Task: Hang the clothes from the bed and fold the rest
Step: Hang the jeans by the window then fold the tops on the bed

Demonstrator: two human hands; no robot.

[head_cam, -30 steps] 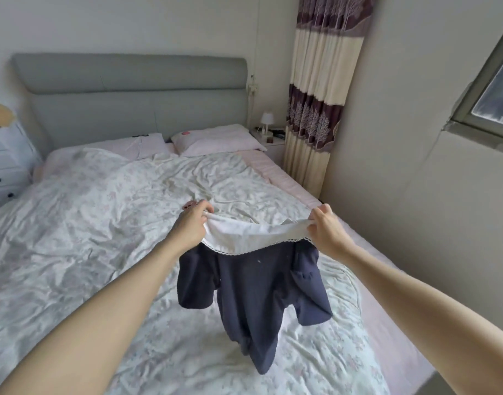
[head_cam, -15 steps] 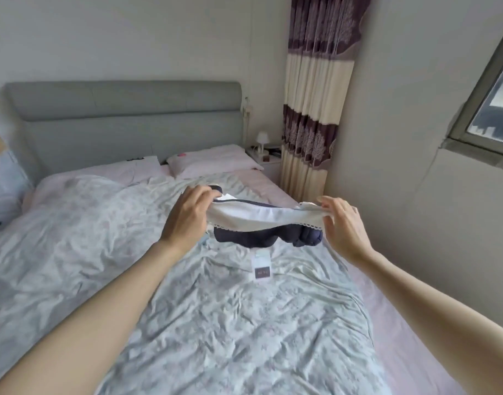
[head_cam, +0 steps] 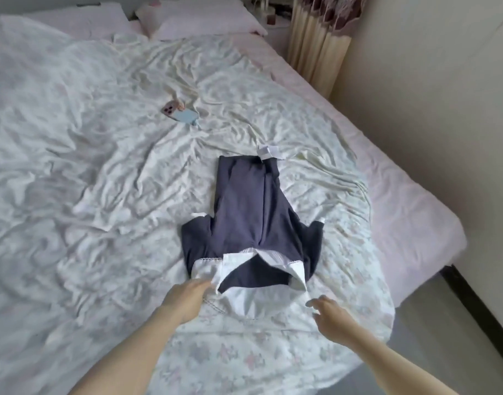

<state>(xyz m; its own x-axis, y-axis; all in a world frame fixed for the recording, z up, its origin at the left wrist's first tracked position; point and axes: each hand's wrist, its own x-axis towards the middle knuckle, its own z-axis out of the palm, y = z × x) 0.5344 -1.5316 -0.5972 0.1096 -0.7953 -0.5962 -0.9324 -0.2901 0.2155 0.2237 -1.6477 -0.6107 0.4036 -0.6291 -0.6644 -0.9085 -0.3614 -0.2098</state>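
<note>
A navy garment [head_cam: 253,218] with a wide white lace-edged collar [head_cam: 244,303] lies flat on the bed's floral duvet [head_cam: 87,195], collar toward me and hem away, a white tag [head_cam: 268,151] at its far end. My left hand [head_cam: 187,299] rests at the collar's left edge, fingers straight and touching the fabric. Just off the collar's right corner hovers my right hand [head_cam: 328,312], fingers relaxed and spread, holding nothing.
A phone [head_cam: 179,112] in a pale case lies on the duvet farther up the bed. Two pink pillows [head_cam: 199,18] sit at the head. A curtain [head_cam: 321,38] hangs at the right, the wall runs beside the bed, and grey floor [head_cam: 444,337] shows at the right.
The garment, held up in the air by its collar in both hands, has been laid flat on the duvet. Both hands have let go. The view has tilted down toward the bed.
</note>
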